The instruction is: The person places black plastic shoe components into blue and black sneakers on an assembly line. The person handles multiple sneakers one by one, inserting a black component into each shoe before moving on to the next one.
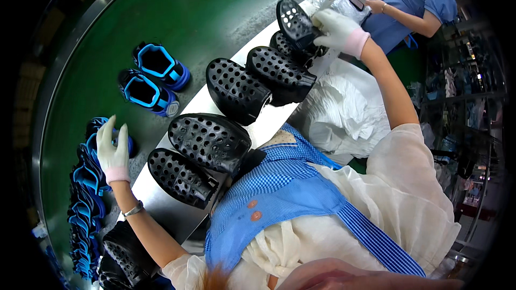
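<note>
My right hand (339, 33), in a white glove with a pink cuff, grips the heel end of a black perforated shoe form (294, 20), tilted up at the far end of a white bench. Another form (280, 42) lies partly hidden beneath it. Nearer along the bench lie more black forms, among them a pair (239, 90) in the middle and a large one (209, 142) closer to me. My left hand (114, 153), gloved too, is raised with fingers apart and nothing in it. Behind its fingers is a black-and-blue shoe (98, 128), partly covered.
A pair of black-and-blue shoes (150, 78) stands on the green surface (177, 16). Several similar shoes (86, 209) are lined up at left. White crumpled paper (346, 113) fills a container at my right. A person in blue (406, 5) works at the far right.
</note>
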Demonstrator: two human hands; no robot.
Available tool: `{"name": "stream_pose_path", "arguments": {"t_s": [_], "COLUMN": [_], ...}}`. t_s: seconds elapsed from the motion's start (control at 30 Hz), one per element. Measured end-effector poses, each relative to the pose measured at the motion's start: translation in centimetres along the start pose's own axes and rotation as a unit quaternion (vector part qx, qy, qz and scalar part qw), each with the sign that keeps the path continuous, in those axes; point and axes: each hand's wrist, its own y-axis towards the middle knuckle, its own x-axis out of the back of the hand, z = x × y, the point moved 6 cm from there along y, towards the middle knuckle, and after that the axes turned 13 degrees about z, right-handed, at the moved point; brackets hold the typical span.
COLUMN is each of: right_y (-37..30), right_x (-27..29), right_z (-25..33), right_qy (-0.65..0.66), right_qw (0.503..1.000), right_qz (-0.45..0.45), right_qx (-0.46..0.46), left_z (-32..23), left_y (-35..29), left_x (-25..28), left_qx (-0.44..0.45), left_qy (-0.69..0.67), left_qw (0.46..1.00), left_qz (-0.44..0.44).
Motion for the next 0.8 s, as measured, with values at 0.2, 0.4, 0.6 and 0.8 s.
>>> {"name": "stream_pose_path", "arguments": {"t_s": [0.2,0.4,0.6,0.8], "right_y": [4.6,9.4,13.0,14.3], "right_x": [5.9,5.4,1.3,-0.7], "right_z": [12.9,26.1,31.7,33.9], "right_qy": [0.158,0.231,0.234,0.23], "right_qw": [0.969,0.909,0.925,0.918], "right_qz": [-0.042,0.043,0.12,0.087], "right_qx": [0.183,0.344,0.276,0.311], "left_z": [-5.9,-8.7,-3.1,-1.5], "left_y": [2.0,2.2,1.1,0.9], "left_x": [-0.8,-0.9,-0.8,-2.1], "left_qx": [-0.028,-0.098,-0.004,0.026], "left_qy": [-0.578,-0.871,-0.817,-0.821], "left_qw": [0.807,0.454,0.573,0.56], "left_qz": [0.116,0.158,-0.058,-0.11]}}
